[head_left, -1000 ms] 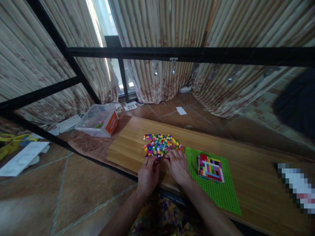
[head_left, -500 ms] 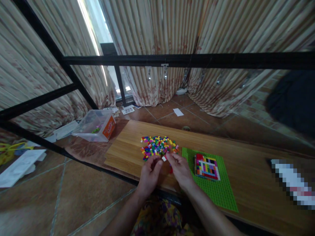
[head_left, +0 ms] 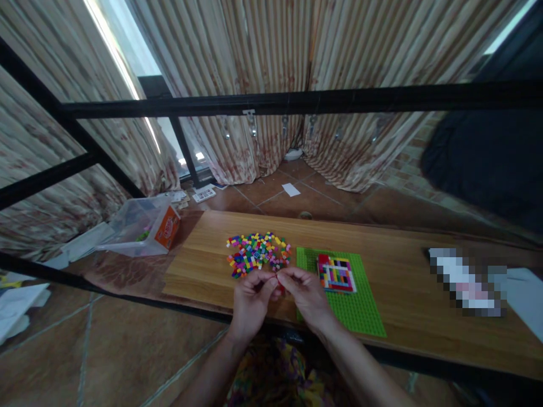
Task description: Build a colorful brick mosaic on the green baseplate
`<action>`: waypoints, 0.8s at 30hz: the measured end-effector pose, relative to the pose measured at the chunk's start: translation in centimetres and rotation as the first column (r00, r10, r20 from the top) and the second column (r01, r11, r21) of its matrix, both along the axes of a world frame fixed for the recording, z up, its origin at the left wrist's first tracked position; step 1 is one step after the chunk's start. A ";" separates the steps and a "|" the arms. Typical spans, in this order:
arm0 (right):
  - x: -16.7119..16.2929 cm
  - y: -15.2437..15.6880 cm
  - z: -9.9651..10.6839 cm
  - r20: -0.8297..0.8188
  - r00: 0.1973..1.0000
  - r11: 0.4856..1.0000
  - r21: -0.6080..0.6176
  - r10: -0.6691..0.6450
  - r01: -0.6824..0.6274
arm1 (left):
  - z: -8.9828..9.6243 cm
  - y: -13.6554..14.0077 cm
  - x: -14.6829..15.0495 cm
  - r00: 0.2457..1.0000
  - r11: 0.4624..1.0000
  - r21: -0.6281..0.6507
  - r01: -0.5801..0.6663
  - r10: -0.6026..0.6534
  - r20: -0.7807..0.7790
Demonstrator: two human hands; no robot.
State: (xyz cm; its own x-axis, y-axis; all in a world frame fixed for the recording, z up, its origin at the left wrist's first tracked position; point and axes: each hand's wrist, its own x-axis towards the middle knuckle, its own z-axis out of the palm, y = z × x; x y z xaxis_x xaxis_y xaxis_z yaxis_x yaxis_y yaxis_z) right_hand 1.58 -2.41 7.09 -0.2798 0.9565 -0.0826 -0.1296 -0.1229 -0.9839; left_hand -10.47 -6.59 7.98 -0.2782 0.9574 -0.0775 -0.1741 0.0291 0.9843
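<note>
Fingertip to fingertip, my left hand point(head_left: 249, 297) and my right hand point(head_left: 309, 295) meet over the front of the table. Both are pinched closed around small red toy bricks point(head_left: 279, 278), mostly covered by the fingers. Just beyond them lies a loose heap of toy bricks point(head_left: 258, 251) in many colours. To the right, a green baseplate point(head_left: 365, 305) carries a low, square build of coloured bricks point(head_left: 337, 274) with a red and white edge.
A clear plastic bin point(head_left: 142, 240) with an orange label stands left of the wooden table point(head_left: 190, 265). A black metal rail point(head_left: 271, 103) crosses in front of the curtains. At the table's right lie a blurred-out object point(head_left: 462, 280) and a white sheet point(head_left: 524, 294).
My view has turned to the right, so the table appears shifted left. My hands have closed together; the white piece seen at my right fingertips no longer shows, and red shows there instead.
</note>
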 end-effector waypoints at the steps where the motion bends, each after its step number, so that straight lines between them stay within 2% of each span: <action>1: 0.1 -0.2 0.0 -0.018 1.000 0.999 -0.032 -0.017 0.017 | 0.0 0.0 0.1 1.000 1.000 -0.001 0.009 -0.009 0.012; 5: 0.4 -0.9 0.3 -0.228 0.973 0.971 -0.237 -0.022 -0.034 | 0.1 -0.1 0.5 0.992 0.994 -0.017 0.108 -0.107 0.065; 8: 1.0 -1.3 0.4 -0.316 0.947 0.954 -0.294 -0.047 -0.051 | -0.4 0.2 0.2 0.987 0.986 -0.042 0.159 -0.157 0.034; 10: 1.9 -1.4 0.3 -0.284 0.953 0.960 -0.281 -0.102 0.019 | -1.0 0.6 -0.3 0.987 0.989 -0.057 0.135 -0.139 -0.079; 12: 3.2 -1.5 -0.2 -0.229 0.960 0.964 -0.247 -0.159 0.101 | -1.7 1.3 -1.0 0.952 0.993 -0.045 0.107 -0.116 -0.285; 14: 4.9 -1.8 -0.7 -0.181 0.965 0.967 -0.206 -0.190 0.151 | -2.4 2.0 -1.7 0.828 0.993 -0.028 0.111 -0.108 -0.550; 17: 7.8 -2.3 -1.3 -0.088 0.976 0.971 -0.147 -0.201 0.187 | -3.1 3.0 -2.4 0.537 0.990 -0.056 0.129 -0.117 -0.835; 19: 9.6 -2.4 -1.4 -0.002 0.979 0.974 -0.104 -0.203 0.202 | -3.5 3.6 -2.6 0.369 0.987 -0.102 0.122 -0.141 -0.919; 21: 11.1 -2.2 -1.4 0.086 0.972 0.973 -0.052 -0.220 0.225 | -3.9 4.2 -2.6 0.248 0.983 -0.145 0.111 -0.168 -0.954; 24: 12.4 -1.0 -1.4 0.191 0.937 0.957 0.055 -0.292 0.286 | -4.2 4.9 -2.5 0.169 0.983 -0.157 0.097 -0.172 -0.970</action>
